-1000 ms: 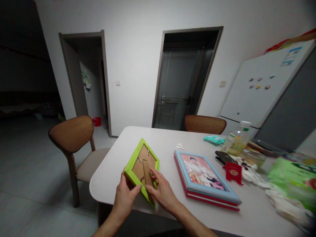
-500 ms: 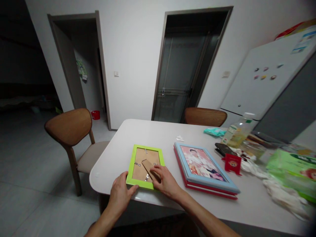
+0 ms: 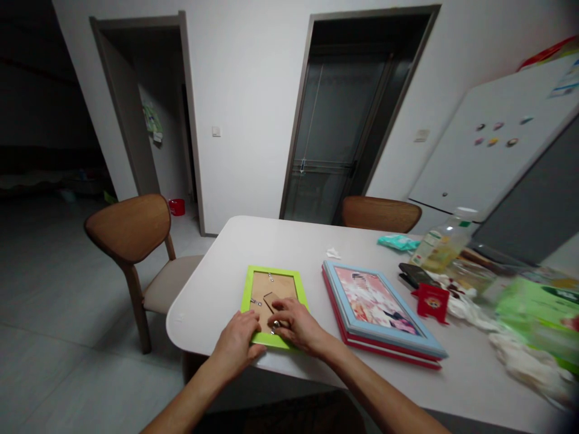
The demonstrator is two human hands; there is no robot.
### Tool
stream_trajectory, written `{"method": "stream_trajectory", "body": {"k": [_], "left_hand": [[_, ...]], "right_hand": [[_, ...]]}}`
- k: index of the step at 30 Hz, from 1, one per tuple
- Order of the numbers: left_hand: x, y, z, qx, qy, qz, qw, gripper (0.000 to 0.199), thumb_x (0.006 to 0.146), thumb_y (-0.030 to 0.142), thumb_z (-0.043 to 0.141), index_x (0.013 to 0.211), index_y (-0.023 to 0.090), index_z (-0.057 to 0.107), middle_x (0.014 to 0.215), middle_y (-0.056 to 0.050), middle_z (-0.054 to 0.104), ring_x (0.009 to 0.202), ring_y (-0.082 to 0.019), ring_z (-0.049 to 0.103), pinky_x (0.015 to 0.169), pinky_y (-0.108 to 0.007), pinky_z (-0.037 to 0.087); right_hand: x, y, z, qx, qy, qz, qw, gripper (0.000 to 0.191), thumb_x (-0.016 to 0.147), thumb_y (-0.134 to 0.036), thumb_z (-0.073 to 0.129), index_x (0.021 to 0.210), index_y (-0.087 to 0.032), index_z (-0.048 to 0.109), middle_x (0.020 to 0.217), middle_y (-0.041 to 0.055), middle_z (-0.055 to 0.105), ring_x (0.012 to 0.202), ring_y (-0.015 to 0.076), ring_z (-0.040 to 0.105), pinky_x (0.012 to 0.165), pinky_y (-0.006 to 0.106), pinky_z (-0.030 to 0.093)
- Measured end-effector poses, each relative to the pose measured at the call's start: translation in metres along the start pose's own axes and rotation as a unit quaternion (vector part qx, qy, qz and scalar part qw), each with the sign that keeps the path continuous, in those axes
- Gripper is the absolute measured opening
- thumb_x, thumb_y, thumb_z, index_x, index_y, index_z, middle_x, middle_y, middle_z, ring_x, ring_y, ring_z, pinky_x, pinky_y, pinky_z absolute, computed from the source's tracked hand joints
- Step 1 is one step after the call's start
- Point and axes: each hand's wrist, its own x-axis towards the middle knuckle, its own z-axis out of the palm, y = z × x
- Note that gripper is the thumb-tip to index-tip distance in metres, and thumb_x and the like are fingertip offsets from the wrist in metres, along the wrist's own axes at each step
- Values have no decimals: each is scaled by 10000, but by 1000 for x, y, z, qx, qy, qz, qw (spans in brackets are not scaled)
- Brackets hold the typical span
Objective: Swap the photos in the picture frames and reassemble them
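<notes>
A lime-green photo frame [image 3: 297, 283] lies face down on the table, its brown backing board [image 3: 283, 287] up. Small metal clips [image 3: 256, 302] sit along the edges of the board, and a brown stand leg [image 3: 269, 299] lies flat across its middle. My left hand [image 3: 239, 337] grips the near left corner, fingers over the rim and thumb at the near edge. Over the lower right of the backing, my right hand [image 3: 296, 325] has its fingers curled at the near metal clip [image 3: 273, 330]. That hand hides much of the leg and the right side of the board.
Right of the green frame, a light-blue photo frame [image 3: 429, 340] with a picture lies on red ones. Beyond are a red card [image 3: 433, 303], a black object [image 3: 414, 276], a bottle [image 3: 446, 241], tissues and a green packet [image 3: 534, 313]. Wooden chairs [image 3: 131, 232] stand by the table [image 3: 203, 289].
My right hand's fingers have shifted from the stand leg to the near metal clip. My left hand has moved further onto the frame's corner. The view has shifted slightly.
</notes>
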Motion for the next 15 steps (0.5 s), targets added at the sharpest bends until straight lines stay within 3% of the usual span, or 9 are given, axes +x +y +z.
{"method": "stream_trajectory", "body": {"k": [5, 9, 15], "left_hand": [[1, 1, 0, -13, 3, -22, 1000, 263, 603, 175, 645, 841, 190, 534, 1069, -65, 559, 1022, -214, 481, 929, -377, 336], [0, -1, 3, -21, 6, -23, 1000, 238, 607, 173, 638, 817, 195, 530, 1089, -64, 546, 1066, -218, 452, 961, -395, 295], [0, 0, 3, -22, 7, -25, 999, 337, 607, 168, 636, 916, 195, 502, 1052, -47, 545, 1022, -202, 462, 911, -364, 344]], "right_hand": [[8, -4, 7, 0, 23, 28, 999, 113, 688, -270, 574, 748, -281, 670, 989, 11, 559, 922, 180, 454, 789, 305, 336], [11, -6, 8, 23, 30, 65, 997, 163, 670, -288, 578, 809, -266, 661, 1000, 15, 566, 923, 185, 460, 798, 306, 332], [41, -17, 14, -17, 57, 132, 990, 224, 736, -285, 484, 857, -218, 661, 877, 44, 607, 853, 172, 484, 756, 262, 330]]}}
